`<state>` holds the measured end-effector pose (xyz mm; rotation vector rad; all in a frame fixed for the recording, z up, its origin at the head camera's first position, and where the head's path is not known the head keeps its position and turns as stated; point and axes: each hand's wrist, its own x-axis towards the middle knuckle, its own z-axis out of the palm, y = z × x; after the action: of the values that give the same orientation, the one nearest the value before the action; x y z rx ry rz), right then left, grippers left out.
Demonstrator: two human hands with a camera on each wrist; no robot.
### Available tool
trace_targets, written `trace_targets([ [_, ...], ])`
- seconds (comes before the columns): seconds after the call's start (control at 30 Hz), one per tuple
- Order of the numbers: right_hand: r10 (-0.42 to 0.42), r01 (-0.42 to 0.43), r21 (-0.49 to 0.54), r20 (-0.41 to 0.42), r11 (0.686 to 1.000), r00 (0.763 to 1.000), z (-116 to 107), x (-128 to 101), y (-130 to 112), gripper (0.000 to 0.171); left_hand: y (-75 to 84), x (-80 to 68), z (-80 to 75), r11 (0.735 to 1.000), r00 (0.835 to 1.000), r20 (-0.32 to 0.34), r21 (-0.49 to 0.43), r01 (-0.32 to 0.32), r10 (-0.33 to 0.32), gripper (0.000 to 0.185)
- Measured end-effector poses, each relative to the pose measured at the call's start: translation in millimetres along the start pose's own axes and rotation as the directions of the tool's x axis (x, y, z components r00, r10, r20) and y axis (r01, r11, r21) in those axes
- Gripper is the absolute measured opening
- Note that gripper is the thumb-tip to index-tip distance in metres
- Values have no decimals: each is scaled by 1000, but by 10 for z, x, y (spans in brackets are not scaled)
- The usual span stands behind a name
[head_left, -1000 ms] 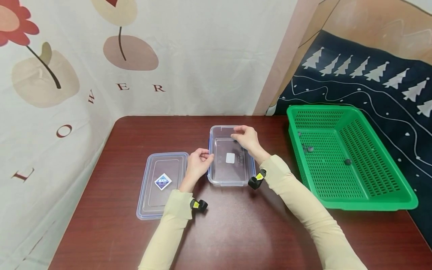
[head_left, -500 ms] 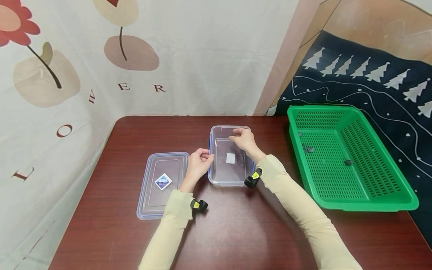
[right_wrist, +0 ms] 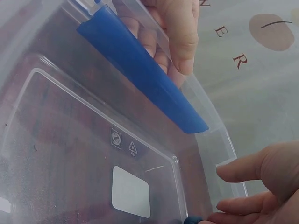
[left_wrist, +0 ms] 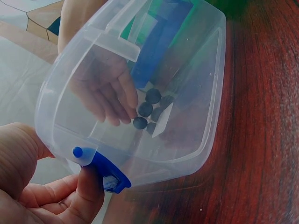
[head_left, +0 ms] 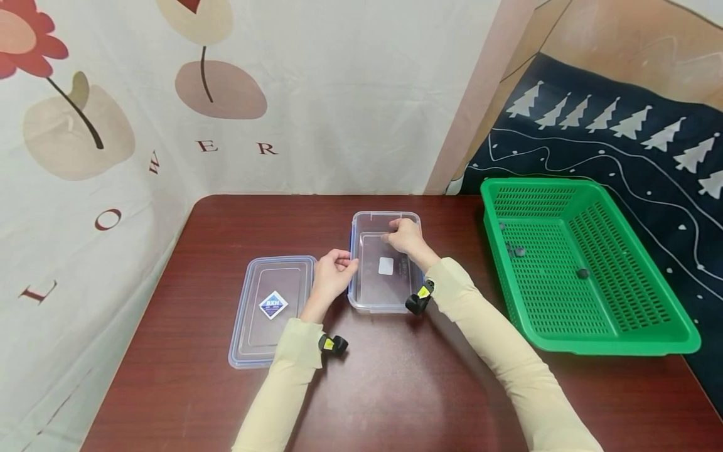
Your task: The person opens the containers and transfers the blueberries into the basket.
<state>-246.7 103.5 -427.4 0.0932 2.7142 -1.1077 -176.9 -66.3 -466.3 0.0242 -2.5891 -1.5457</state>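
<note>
A clear plastic storage box [head_left: 367,296] with blue side latches stands uncovered on the table. My left hand [head_left: 332,274] holds its left wall, thumb and fingers on either side of the rim by a blue latch [left_wrist: 108,171]. My right hand [head_left: 408,237] reaches into the far part of the box, fingers fairly straight, thumb apart from them. Several small dark balls [left_wrist: 145,109] show by its fingertips in the left wrist view, some possibly reflections. One dark ball [right_wrist: 192,220] lies at the fingertips in the right wrist view, partly cut off by the frame.
The clear lid [head_left: 294,333] with a blue-white label lies left of the box, under the left forearm's side. A green slotted basket [head_left: 612,346] on the right holds a few dark balls [head_left: 582,274]. A printed curtain hangs behind the dark red table [head_left: 390,383].
My right hand has moved slightly left and toward me, and sits lower in the box with its fingers pointing further down. The left hand, box, lid and basket have stayed put.
</note>
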Motion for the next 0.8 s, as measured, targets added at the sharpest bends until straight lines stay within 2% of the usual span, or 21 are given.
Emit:
trace_targets([
  [0.17,-2,1,-52,-13,999,1000,30,54,25,42,16,-8,-5,1000,1000,-7,2,-4,4,20],
  [0.2,-28,26,-55,-39,998,999,88,151,119,40,19,-9,-7,1000,1000,-6,3,-3,3,20],
  [0.3,-28,25,-69,-41,997,999,138,243,199,38,26,-11,-13,1000,1000,-2,3,3,-3,20],
  [0.4,12,-14,-68,-31,998,999,148,297,215,36,30,-13,-12,1000,1000,2,4,8,-8,20],
  [0.43,40,-41,-71,-6,997,999,93,203,123,36,31,-14,-13,1000,1000,1,4,7,-7,20],
  [0.57,2,-4,-76,-19,997,1000,23,39,6,36,32,-20,-13,1000,1000,-4,5,-4,4,20],
  [0.7,-38,35,-107,-25,994,999,3,-19,-26,39,25,-20,-11,1000,1000,-12,6,-19,19,20],
  [0.8,-21,23,-119,13,993,1000,8,0,-25,41,18,-18,-7,1000,1000,-13,4,-21,21,20],
])
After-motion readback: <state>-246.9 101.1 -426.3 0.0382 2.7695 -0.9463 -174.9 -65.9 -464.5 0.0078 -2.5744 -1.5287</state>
